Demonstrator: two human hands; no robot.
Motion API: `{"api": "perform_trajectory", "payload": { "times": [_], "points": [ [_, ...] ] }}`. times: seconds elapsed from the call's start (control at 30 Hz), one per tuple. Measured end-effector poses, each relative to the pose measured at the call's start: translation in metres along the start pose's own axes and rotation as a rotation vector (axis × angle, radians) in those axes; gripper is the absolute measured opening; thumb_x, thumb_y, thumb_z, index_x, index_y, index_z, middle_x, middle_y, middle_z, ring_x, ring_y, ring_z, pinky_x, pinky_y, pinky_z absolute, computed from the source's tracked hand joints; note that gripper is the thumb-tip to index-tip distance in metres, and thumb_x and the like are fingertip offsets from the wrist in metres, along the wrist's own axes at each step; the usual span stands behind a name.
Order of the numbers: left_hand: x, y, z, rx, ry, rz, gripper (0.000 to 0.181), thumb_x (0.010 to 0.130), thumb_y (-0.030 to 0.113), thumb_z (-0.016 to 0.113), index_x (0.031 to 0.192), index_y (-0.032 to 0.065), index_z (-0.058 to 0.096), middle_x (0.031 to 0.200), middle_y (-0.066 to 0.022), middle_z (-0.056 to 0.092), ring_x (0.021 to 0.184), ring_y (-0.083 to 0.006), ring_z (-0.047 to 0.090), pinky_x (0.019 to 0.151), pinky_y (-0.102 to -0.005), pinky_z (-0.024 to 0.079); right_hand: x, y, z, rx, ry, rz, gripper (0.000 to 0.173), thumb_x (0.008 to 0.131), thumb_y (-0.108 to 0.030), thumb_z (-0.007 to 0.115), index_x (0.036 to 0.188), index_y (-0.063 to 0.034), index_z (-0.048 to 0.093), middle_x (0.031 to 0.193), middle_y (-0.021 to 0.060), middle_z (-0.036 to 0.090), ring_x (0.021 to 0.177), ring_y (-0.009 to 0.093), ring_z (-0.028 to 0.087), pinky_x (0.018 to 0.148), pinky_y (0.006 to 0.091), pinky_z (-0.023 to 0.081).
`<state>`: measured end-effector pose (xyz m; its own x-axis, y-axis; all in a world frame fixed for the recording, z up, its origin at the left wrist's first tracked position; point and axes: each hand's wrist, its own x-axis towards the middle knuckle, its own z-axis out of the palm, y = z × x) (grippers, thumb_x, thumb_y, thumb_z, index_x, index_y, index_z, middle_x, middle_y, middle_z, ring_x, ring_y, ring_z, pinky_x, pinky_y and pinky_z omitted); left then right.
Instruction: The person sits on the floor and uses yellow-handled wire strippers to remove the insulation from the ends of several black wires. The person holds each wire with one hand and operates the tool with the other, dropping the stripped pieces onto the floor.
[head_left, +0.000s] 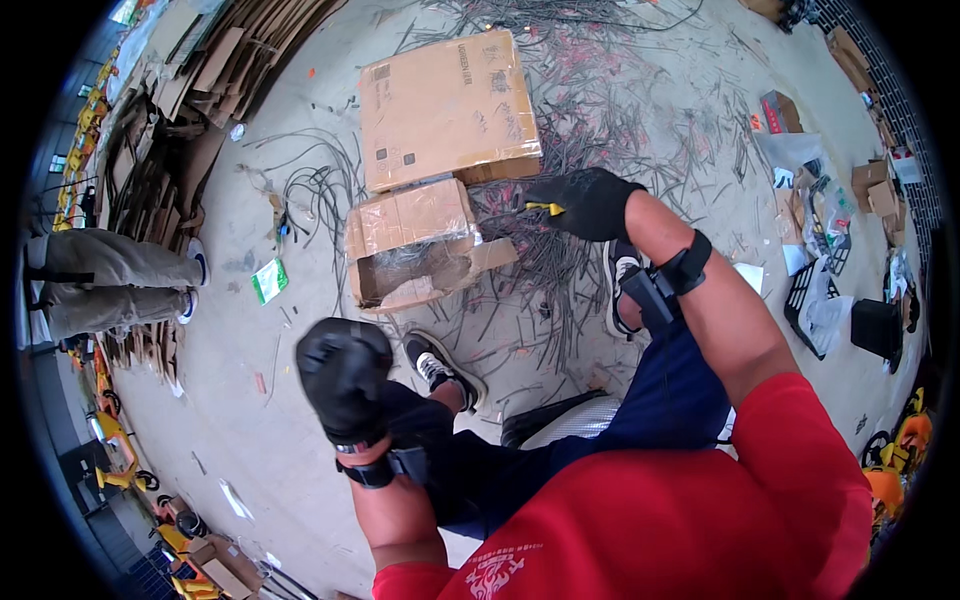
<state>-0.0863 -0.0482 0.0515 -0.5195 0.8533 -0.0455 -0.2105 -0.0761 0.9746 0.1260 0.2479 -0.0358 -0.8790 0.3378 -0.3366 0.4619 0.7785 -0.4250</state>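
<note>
My right hand, in a black glove, is shut on a yellow-handled hand tool; most of the tool is hidden by the glove. It is held out over a heap of cut black cable pieces on the floor. My left hand, also gloved in black, is curled into a fist above my left thigh, slightly blurred, and nothing shows sticking out of it. Between and beyond the hands lies an open, torn cardboard box with clear plastic film inside. A larger, taped cardboard box bearing writing adjoins it.
Uncut black cables lie coiled left of the boxes. Flattened cardboard is stacked at the far left, near another person's legs. A green-and-white packet lies on the floor. Plastic wrap and black crates litter the right side.
</note>
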Motion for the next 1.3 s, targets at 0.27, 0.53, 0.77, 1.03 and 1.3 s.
{"api": "perform_trajectory", "payload": {
  "times": [0.27,0.53,0.77,1.03,1.3],
  "points": [
    [0.021,-0.01,-0.042,-0.072,0.507,0.209,0.02,0.1,0.012,0.051,0.108,-0.0041,0.061,0.059,0.002,0.04,0.041,-0.0055,0.026,0.039,-0.0219,0.023,-0.011,-0.009,-0.015,-0.039,-0.003,0.079,0.039,0.085,-0.027,0.066,0.122,-0.0161,0.062,0.112,0.0123,0.069,0.107,0.033,0.064,0.09,0.045,0.05],
    [0.034,-0.017,-0.015,0.003,0.521,0.145,0.024,0.1,0.019,0.055,0.101,-0.0038,0.062,0.081,-0.0084,0.063,0.066,-0.0156,0.063,0.059,-0.0257,0.051,-0.006,-0.04,0.011,0.237,0.055,-0.26,0.037,0.088,-0.032,0.066,0.12,-0.0138,0.064,0.106,0.0158,0.069,0.097,0.035,0.067,0.086,0.0446,0.052],
    [0.021,-0.044,0.066,-0.169,0.234,0.005,0.019,0.099,0.017,0.052,0.103,-0.0007,0.058,0.079,-0.0115,0.062,0.067,-0.025,0.063,0.063,-0.0367,0.052,-0.016,-0.119,0.029,0.537,-0.15,-0.289,0.042,0.092,-0.04,0.06,0.117,-0.0065,0.063,0.106,0.0207,0.068,0.098,0.038,0.065,0.087,0.0462,0.05],
    [0.022,-0.025,0.057,0.062,0.139,-0.213,0.019,0.095,0.015,0.06,0.094,-0.0037,0.064,0.06,-0.0031,0.055,0.041,-0.0103,0.048,0.039,-0.0256,0.037,-0.018,-0.088,-0.024,0.499,-0.149,-0.441,0.033,0.09,-0.022,0.068,0.117,-0.0035,0.063,0.104,0.0162,0.067,0.092,0.032,0.066,0.085,0.039,0.052],
    [0.034,-0.018,0.054,0.472,-0.202,-0.246,0.008,0.087,0.009,0.069,0.089,0.0011,0.07,0.07,-0.0004,0.063,0.058,-0.0065,0.055,0.051,-0.023,0.043,-0.016,-0.091,-0.01,0.714,0.152,-0.54,0.039,0.09,-0.01,0.061,0.128,-0.004,0.059,0.116,0.0129,0.067,0.104,0.025,0.066,0.094,0.0353,0.05]
  ]
}}
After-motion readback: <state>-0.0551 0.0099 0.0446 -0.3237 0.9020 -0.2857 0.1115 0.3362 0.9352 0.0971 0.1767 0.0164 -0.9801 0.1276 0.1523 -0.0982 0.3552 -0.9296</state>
